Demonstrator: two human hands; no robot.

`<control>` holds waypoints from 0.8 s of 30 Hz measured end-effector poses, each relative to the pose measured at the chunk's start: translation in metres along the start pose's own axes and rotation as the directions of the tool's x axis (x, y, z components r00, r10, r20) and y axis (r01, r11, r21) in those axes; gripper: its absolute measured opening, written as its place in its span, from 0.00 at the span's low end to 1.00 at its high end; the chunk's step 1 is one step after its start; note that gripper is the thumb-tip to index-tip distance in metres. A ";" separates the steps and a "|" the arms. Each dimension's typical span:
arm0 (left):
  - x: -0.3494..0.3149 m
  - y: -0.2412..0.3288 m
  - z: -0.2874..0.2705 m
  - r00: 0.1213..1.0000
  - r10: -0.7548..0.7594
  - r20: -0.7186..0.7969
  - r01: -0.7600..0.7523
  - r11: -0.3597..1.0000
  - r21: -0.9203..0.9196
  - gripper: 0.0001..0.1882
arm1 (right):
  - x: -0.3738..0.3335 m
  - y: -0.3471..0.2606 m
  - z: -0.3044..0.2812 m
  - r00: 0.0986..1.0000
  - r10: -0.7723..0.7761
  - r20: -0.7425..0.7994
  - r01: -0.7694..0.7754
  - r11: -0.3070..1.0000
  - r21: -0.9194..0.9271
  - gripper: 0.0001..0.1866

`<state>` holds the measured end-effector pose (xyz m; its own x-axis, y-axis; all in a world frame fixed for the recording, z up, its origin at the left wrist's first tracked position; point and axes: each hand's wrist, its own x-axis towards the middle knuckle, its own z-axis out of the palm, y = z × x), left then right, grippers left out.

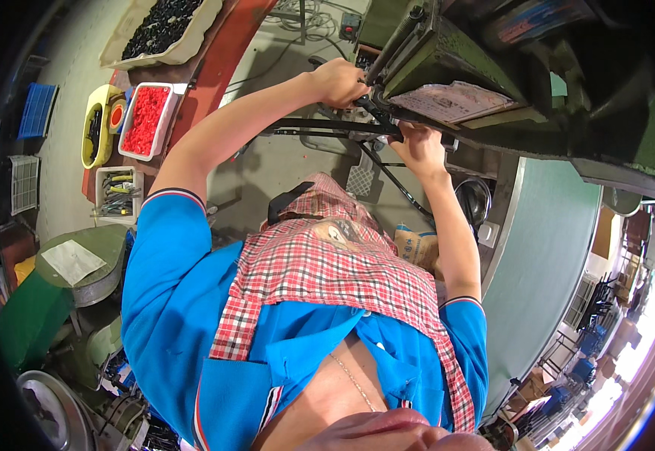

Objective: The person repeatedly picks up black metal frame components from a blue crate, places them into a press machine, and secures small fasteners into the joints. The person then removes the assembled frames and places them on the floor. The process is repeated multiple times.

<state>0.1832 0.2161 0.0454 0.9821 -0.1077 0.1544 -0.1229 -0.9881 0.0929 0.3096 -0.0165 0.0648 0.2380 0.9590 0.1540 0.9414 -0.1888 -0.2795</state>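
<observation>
A large dark green machine [455,71] stands in front of me, with a threaded rod [397,43] on its left side. Below that rod, my left hand [340,83] is closed, its fingers against a black part at the machine's working point. My right hand [420,149] is closed at the near side of the same spot, under the machine's overhang, with its fingertips partly hidden. A black tube frame [316,126] runs level from the left to between my hands, and its end there is by the right fingers. Another black tube [397,183] slopes down below it.
To the left, a red-edged bench [226,52] bears a bin of black parts [163,30], a white tray of red pieces [145,120], a yellow container [96,131] and a tool box [119,192]. A pale green tabletop [545,248] lies right. A printed sack [416,248] sits below.
</observation>
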 end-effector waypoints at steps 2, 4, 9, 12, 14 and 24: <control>0.002 -0.008 0.020 1.000 0.028 -0.011 -0.028 1.000 -0.006 0.15 | 0.001 0.000 -0.001 1.000 -0.014 -0.006 0.014 1.000 0.002 0.16; 0.006 -0.008 0.023 0.994 -0.030 0.106 0.044 0.990 -0.134 0.13 | -0.001 0.009 0.007 0.994 -0.084 -0.073 0.087 0.996 0.034 0.16; 0.006 -0.008 0.049 0.977 -0.044 0.209 0.042 0.999 0.013 0.15 | 0.000 0.015 0.037 1.000 -0.004 0.031 0.003 0.999 0.033 0.15; 0.007 0.002 0.025 0.941 -0.072 0.332 0.096 0.994 -0.059 0.20 | 0.002 0.016 0.044 0.969 0.145 0.201 -0.157 0.987 0.044 0.13; 0.004 -0.004 -0.007 0.892 -0.051 0.449 0.171 0.958 -0.232 0.27 | -0.001 0.015 0.043 0.983 0.086 0.163 -0.071 0.993 -0.097 0.15; 0.090 -0.093 0.079 0.927 -0.214 0.309 0.244 0.968 -0.062 0.08 | -0.050 0.095 0.121 0.722 -0.149 0.676 0.430 -0.669 -0.606 0.16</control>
<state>0.2948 0.2898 -0.0267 0.9806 0.0772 -0.1802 0.1115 -0.9757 0.1887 0.3580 -0.0568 -0.0840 -0.1298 0.8632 -0.4880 -0.3828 0.4104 0.8277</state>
